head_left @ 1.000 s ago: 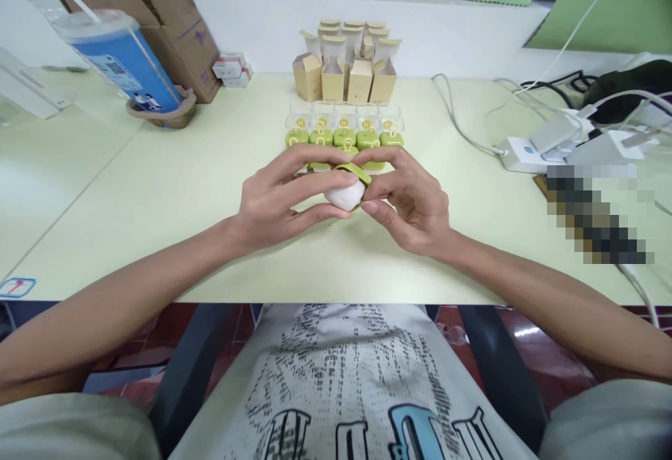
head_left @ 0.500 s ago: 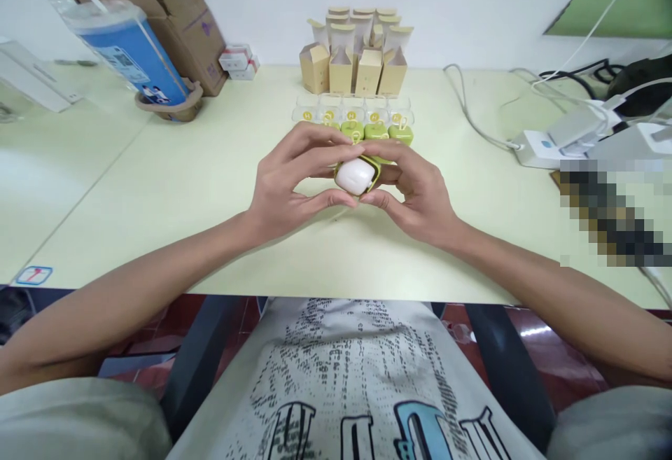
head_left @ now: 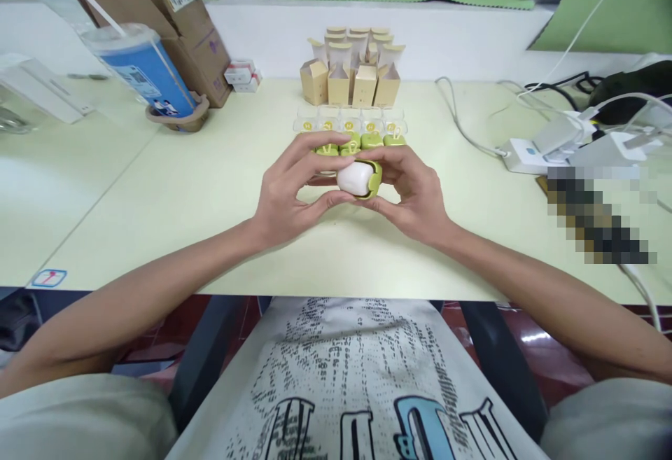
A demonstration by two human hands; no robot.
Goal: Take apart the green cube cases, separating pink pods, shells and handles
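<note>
Both hands meet over the middle of the pale table [head_left: 157, 187]. My left hand [head_left: 294, 190] and my right hand [head_left: 412, 190] pinch a small white rounded case [head_left: 353, 177] that sits partly in a green silicone cover [head_left: 374, 181]. Fingers and thumbs of both hands close round it from either side. Just behind the hands lies a row of green covered cases [head_left: 362, 142] under clear lids. Further back stands a cluster of small tan cardboard boxes [head_left: 349, 75] with open flaps.
A blue drink cup [head_left: 150, 71] with a straw stands in a holder at the left, next to brown cardboard boxes [head_left: 194, 33]. White chargers and cables [head_left: 546, 141] crowd the right side. A blurred patch covers something at the right edge.
The white case has been pushed further into the green cover, which earlier sat loosely over its top. Both hands stay together at the same spot; the view has shifted slightly.
</note>
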